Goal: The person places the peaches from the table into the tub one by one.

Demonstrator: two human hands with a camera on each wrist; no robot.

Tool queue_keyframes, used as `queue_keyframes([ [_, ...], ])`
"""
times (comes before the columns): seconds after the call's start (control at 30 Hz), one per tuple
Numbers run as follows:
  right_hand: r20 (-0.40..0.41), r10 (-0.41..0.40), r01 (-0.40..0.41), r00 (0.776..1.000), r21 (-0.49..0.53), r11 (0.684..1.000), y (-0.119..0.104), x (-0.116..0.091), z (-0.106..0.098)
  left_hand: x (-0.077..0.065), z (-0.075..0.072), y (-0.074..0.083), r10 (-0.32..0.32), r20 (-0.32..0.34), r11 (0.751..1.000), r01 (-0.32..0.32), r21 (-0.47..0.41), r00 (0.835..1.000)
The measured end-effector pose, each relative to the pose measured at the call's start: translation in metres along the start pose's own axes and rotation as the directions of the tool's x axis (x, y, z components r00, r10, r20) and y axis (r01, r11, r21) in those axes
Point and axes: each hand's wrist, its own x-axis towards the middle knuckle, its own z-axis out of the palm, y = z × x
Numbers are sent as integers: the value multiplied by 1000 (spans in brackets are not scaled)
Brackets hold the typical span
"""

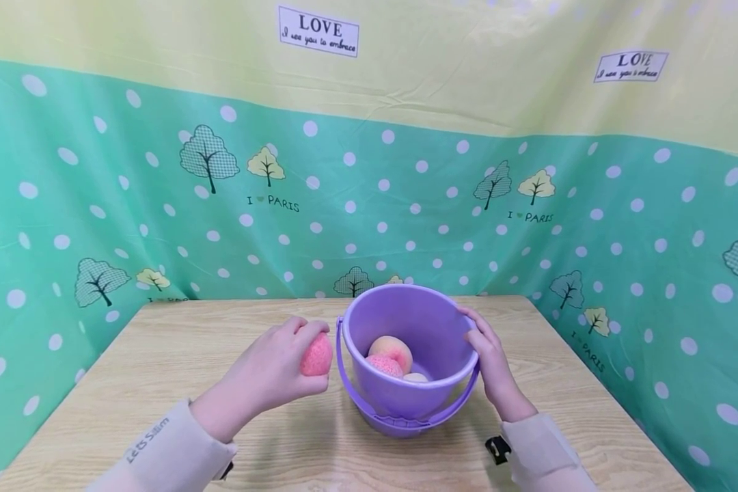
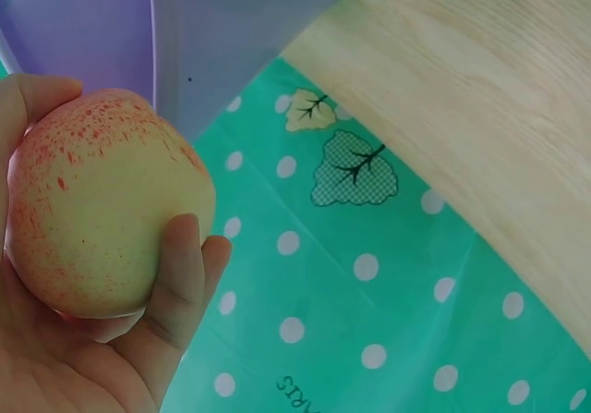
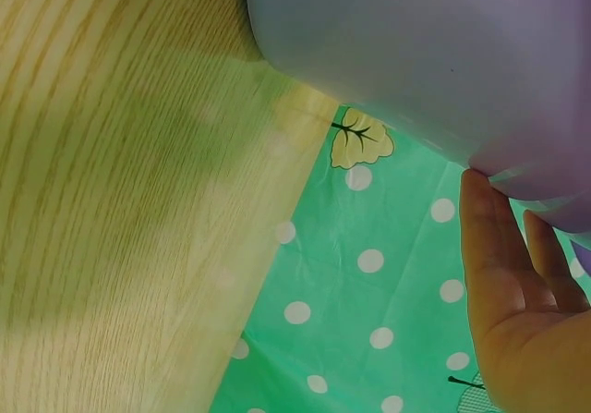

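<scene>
My left hand (image 1: 283, 362) grips a pink peach (image 1: 317, 355) just left of the bucket, apart from it. Seen from the left wrist, the peach (image 2: 111, 205) has a pale yellow side with red speckles, and fingers wrap both its sides. A purple bucket (image 1: 400, 403) stands on the table, tilted slightly toward me. Inside it lie a yellow-pink peach (image 1: 389, 347), a pinker peach (image 1: 384, 365) and a pale, partly hidden fruit (image 1: 415, 377). At the bucket's right rim my right hand (image 1: 490, 359) holds on; its fingers (image 3: 494, 237) touch the outer wall in the right wrist view.
The bucket's purple handle (image 1: 400, 421) hangs down across its front. Beneath is a light wooden table (image 1: 221, 335). A green and yellow curtain (image 1: 369, 184) with dots and trees hangs behind and along both sides.
</scene>
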Motion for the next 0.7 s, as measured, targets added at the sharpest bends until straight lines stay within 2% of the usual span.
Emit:
queue_keyframes([
  [0.27, 8, 7, -7, 1000, 4, 1000, 0, 0, 0, 4, -5, 2, 16, -33, 1000, -16, 8, 999],
  [0.7, 2, 10, -10, 1000, 6, 1000, 0, 0, 0, 9, -14, 7, 5, -13, 1000, -5, -2, 1000],
])
